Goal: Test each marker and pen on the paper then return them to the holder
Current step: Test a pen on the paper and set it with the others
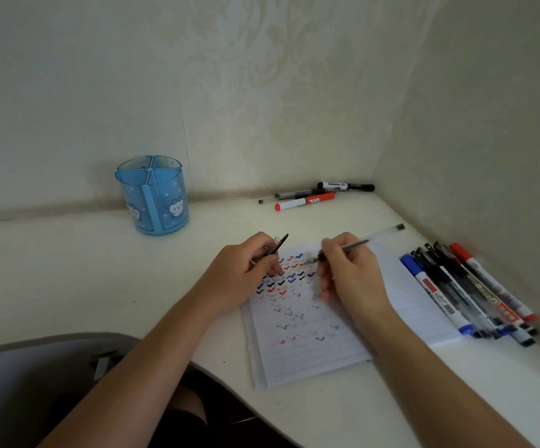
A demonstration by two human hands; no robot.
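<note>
My right hand (347, 270) grips a clear gel pen (375, 236), its tip down on the lined paper (307, 347) among several red, blue and black tick marks. My left hand (246, 270) holds the pen's dark cap (280, 244) at the paper's top left corner. The blue holder (152, 195) stands at the back left with nothing visible inside. A row of markers and pens (468, 292) lies to the right of the paper. Another small group of pens and markers (317, 194) lies at the back by the wall.
The white desk (100, 279) sits in a corner, with walls at the back and right. Its curved front edge runs along the lower left, where a grey chair (36, 376) stands.
</note>
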